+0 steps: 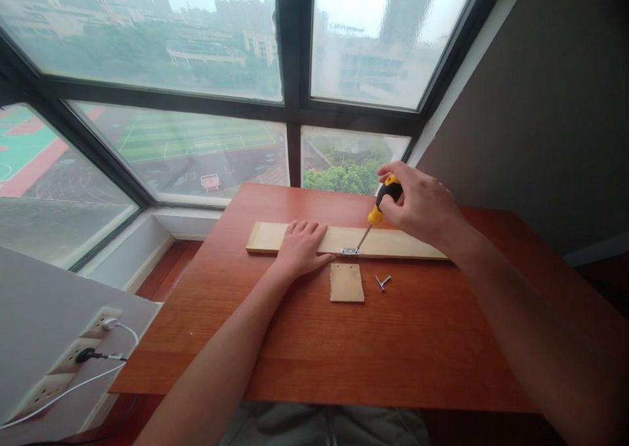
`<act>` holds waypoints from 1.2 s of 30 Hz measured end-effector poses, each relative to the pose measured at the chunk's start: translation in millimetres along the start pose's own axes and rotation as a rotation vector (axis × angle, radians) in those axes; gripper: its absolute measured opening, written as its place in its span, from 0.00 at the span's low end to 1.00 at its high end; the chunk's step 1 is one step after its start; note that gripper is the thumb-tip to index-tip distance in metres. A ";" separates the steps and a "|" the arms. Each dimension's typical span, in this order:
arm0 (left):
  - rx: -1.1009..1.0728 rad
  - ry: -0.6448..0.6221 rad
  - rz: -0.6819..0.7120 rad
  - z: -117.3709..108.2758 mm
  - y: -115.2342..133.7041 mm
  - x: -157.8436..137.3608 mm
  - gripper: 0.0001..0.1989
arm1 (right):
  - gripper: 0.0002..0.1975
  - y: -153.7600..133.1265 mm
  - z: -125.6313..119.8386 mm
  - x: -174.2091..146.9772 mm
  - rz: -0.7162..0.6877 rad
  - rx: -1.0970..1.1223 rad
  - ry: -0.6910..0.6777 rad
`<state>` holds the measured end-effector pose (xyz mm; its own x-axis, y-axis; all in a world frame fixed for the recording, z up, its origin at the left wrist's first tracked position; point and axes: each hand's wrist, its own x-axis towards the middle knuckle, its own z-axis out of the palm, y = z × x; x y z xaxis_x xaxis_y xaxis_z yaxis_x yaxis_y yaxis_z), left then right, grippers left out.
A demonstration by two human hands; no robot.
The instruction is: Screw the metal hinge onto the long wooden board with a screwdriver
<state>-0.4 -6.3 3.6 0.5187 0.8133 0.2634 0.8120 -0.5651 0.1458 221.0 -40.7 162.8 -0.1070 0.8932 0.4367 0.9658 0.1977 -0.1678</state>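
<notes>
A long pale wooden board [265,238] lies across the table. My left hand [302,246] rests flat on it with the fingers stretched out, the thumb reaching past the near edge. On that near edge sits a small metal hinge [350,251]. My right hand [420,200] grips the yellow and black handle of a screwdriver [376,213]. Its shaft slants down to the left, and the tip meets the right end of the hinge. In front of the hinge lies a small thin wooden piece [346,283] with two small holes near its far edge.
Two loose screws [382,283] lie right of the small wooden piece. The reddish wooden table [304,348] stands against large windows [206,151]. Wall sockets [78,354] with plugged-in cables are at the lower left, and a grey wall [531,125] rises on the right.
</notes>
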 end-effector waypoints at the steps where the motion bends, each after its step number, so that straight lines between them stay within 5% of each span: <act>1: 0.002 0.000 0.000 -0.1 0.0 0.1 0.33 | 0.18 0.0 0.2 0.2 0.002 -0.010 0.001; 11: -0.018 0.002 -0.012 1.2 -0.5 0.1 0.33 | 0.15 1.7 2.4 1.1 0.008 -0.008 0.028; 15: -0.007 0.011 -0.002 2.5 -1.4 0.1 0.33 | 0.22 0.8 0.2 -1.0 -0.014 0.056 -0.004; 36: -0.015 0.014 -0.002 2.6 -2.4 0.8 0.34 | 0.15 0.3 2.5 1.0 -0.024 0.031 0.004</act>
<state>-1.2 -4.0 1.0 0.5130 0.8126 0.2765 0.8089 -0.5655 0.1610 220.6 -38.7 161.0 -0.1295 0.8865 0.4442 0.9552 0.2317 -0.1841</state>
